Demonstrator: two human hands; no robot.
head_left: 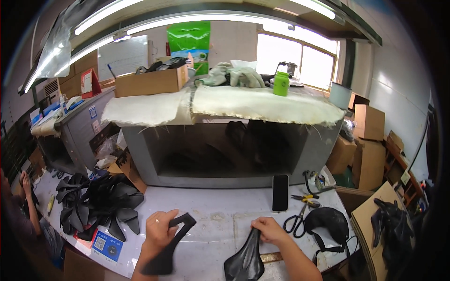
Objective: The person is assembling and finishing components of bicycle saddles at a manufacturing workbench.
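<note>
My left hand is closed on a flat, matte black piece with a narrow bent end and a wider lower end. This piece is tilted and slightly blurred. My right hand pinches the narrow top of a glossy black bicycle saddle cover, whose broad end hangs toward the table's near edge. A metal strip lies by my right wrist. To the right are black-handled scissors, yellow-handled pliers and a rounded black item with straps.
A heap of black saddle-shaped pieces covers the table's left side, beside a blue printed card. A phone leans before a grey box-like oven. Another person's arm shows at far left. Cartons stand at right.
</note>
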